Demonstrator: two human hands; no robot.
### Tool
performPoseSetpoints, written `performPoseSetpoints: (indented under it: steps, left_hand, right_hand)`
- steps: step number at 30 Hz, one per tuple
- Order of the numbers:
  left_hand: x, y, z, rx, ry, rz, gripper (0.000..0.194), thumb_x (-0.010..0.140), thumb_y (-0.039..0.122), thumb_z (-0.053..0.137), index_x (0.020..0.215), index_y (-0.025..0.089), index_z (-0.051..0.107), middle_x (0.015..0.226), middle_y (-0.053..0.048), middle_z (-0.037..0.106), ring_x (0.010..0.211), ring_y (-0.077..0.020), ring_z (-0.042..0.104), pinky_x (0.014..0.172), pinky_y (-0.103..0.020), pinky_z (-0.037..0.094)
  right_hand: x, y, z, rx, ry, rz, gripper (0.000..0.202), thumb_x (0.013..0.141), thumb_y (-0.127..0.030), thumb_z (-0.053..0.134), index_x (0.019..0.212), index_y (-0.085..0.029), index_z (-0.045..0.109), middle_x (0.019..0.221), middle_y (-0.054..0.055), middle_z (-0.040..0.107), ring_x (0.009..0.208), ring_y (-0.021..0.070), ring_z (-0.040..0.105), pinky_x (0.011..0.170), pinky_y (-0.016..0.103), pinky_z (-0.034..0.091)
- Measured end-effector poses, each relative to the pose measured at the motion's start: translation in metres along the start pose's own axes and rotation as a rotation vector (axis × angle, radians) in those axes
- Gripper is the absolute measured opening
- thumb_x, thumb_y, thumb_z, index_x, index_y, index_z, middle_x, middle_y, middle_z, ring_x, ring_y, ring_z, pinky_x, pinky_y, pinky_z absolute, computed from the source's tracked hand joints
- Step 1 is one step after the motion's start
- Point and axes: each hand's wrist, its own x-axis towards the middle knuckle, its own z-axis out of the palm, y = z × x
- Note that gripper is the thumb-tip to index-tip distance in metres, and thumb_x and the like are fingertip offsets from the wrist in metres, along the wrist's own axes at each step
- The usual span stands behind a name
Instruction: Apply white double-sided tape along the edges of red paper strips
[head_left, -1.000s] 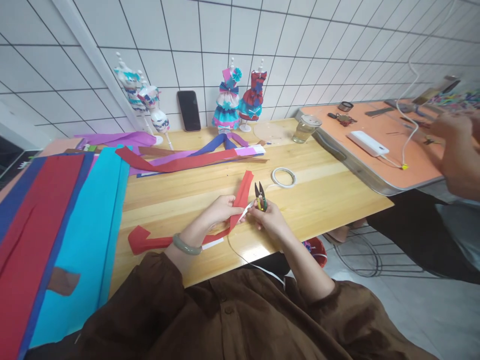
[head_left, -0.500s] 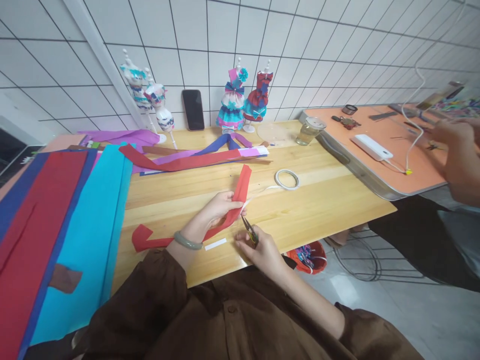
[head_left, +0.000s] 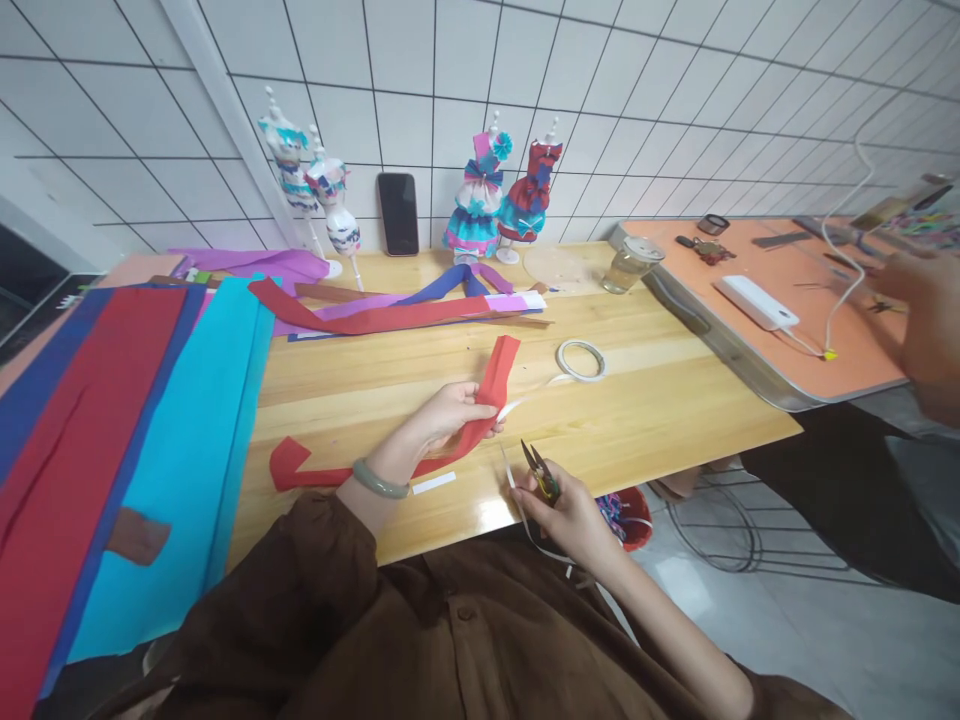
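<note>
My left hand point(head_left: 450, 418) grips a long red strip point(head_left: 498, 372) that looks like crepe paper; one end stands up past the fingers, and the other trails left under the wrist to a folded tip. From the pinched spot a thin white tape runs to a tape roll point(head_left: 581, 361) lying flat on the table. My right hand point(head_left: 559, 505) holds small scissors point(head_left: 538, 468), their blades parted and pointing up and away. Between its thumb and finger hangs a narrow whitish strip point(head_left: 531, 530), drooping toward my lap. A short white piece point(head_left: 434, 484) lies beside my left wrist.
Coloured strips point(head_left: 390, 312) and wide red, blue and turquoise sheets point(head_left: 172, 400) cover the left. Small dressed mannequins point(head_left: 477, 205), a phone point(head_left: 398, 214) and a glass jar point(head_left: 634, 265) stand at the back. Another person's hand point(head_left: 930, 320) is over the orange table point(head_left: 810, 310) at right.
My right hand has moved right and away from the red strip, with the scissors and narrow whitish strip in it. My left hand keeps its hold. The view has shifted slightly.
</note>
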Motion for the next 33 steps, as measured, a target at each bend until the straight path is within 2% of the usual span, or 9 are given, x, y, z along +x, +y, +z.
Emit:
performPoseSetpoints:
  steps: [4, 8, 11, 17, 22, 25, 28, 31, 33]
  left_hand:
    - [-0.001, -0.001, 0.009, 0.04, -0.03, -0.016, 0.023, 0.069, 0.016, 0.064, 0.088, 0.009, 0.053, 0.075, -0.008, 0.062, 0.066, -0.0144, 0.061, 0.067, -0.03, 0.048]
    - [-0.002, -0.002, 0.015, 0.084, -0.054, -0.031, 0.024, 0.071, 0.017, 0.062, 0.091, 0.009, 0.053, 0.077, -0.01, 0.063, 0.067, -0.0156, 0.062, 0.066, -0.031, 0.049]
    - [-0.004, -0.002, 0.018, 0.078, -0.052, -0.044, 0.025, 0.07, 0.017, 0.062, 0.092, 0.01, 0.052, 0.077, -0.009, 0.062, 0.067, -0.0159, 0.062, 0.066, -0.031, 0.049]
    - [-0.005, -0.001, 0.019, 0.037, -0.005, -0.028, 0.027, 0.067, 0.013, 0.064, 0.091, 0.011, 0.052, 0.076, -0.006, 0.06, 0.064, -0.0124, 0.059, 0.063, -0.028, 0.047]
    - [-0.006, -0.001, 0.02, 0.049, 0.02, -0.046, 0.024, 0.065, 0.012, 0.063, 0.087, 0.01, 0.052, 0.069, -0.005, 0.059, 0.06, -0.011, 0.058, 0.056, -0.023, 0.045]
    - [-0.007, -0.004, 0.021, 0.046, 0.005, -0.06, 0.025, 0.065, 0.013, 0.064, 0.087, 0.01, 0.052, 0.071, -0.006, 0.06, 0.062, -0.0115, 0.058, 0.057, -0.023, 0.045]
    - [-0.007, -0.01, 0.022, 0.06, -0.03, -0.07, 0.028, 0.065, 0.014, 0.064, 0.089, 0.01, 0.052, 0.074, -0.007, 0.061, 0.062, -0.0126, 0.059, 0.056, -0.024, 0.045]
    - [-0.006, -0.015, 0.023, 0.096, -0.053, -0.079, 0.026, 0.064, 0.014, 0.064, 0.088, 0.01, 0.053, 0.072, -0.007, 0.061, 0.058, -0.0123, 0.058, 0.054, -0.024, 0.046]
    - [-0.006, -0.016, 0.023, 0.109, -0.054, -0.085, 0.026, 0.065, 0.014, 0.063, 0.088, 0.011, 0.053, 0.072, -0.007, 0.061, 0.059, -0.0129, 0.059, 0.054, -0.025, 0.046]
  right_hand:
    - [-0.006, 0.003, -0.012, -0.023, -0.007, 0.029, 0.022, 0.074, -0.039, 0.059, 0.068, -0.021, 0.047, 0.057, -0.004, 0.05, 0.04, 0.0082, 0.039, 0.04, 0.022, 0.033]
    - [-0.012, 0.011, -0.02, 0.007, -0.038, 0.059, 0.02, 0.078, -0.039, 0.055, 0.076, -0.02, 0.051, 0.071, 0.0, 0.06, 0.042, 0.0073, 0.041, 0.038, 0.021, 0.034]
    - [-0.014, 0.014, -0.022, 0.077, -0.065, 0.087, 0.022, 0.079, -0.04, 0.052, 0.083, -0.018, 0.055, 0.081, 0.004, 0.063, 0.045, 0.0078, 0.044, 0.038, 0.02, 0.036]
    - [-0.016, 0.009, -0.022, 0.148, -0.11, 0.118, 0.03, 0.079, -0.043, 0.053, 0.093, -0.017, 0.059, 0.084, 0.004, 0.065, 0.04, 0.0065, 0.043, 0.033, 0.02, 0.034]
    - [-0.021, 0.011, -0.023, 0.418, -0.163, 0.236, 0.03, 0.077, -0.041, 0.057, 0.097, -0.019, 0.06, 0.09, 0.005, 0.066, 0.033, 0.0021, 0.035, 0.033, 0.019, 0.029]
    - [-0.023, 0.017, -0.025, 0.649, -0.097, 0.341, 0.028, 0.072, -0.037, 0.064, 0.093, -0.019, 0.062, 0.091, 0.007, 0.067, 0.031, -0.0004, 0.025, 0.03, 0.018, 0.024]
    - [-0.02, 0.023, -0.035, 0.779, 0.044, 0.411, 0.029, 0.066, -0.034, 0.069, 0.091, -0.02, 0.063, 0.096, 0.008, 0.067, 0.032, -0.0009, 0.018, 0.027, 0.017, 0.02]
    - [-0.01, 0.028, -0.053, 0.762, 0.189, 0.402, 0.034, 0.065, -0.033, 0.069, 0.096, -0.022, 0.062, 0.097, 0.008, 0.066, 0.033, 0.0004, 0.021, 0.027, 0.018, 0.022]
    - [0.001, 0.033, -0.069, 0.642, 0.285, 0.324, 0.039, 0.065, -0.034, 0.069, 0.1, -0.021, 0.061, 0.095, 0.009, 0.066, 0.034, 0.0018, 0.025, 0.028, 0.019, 0.022]
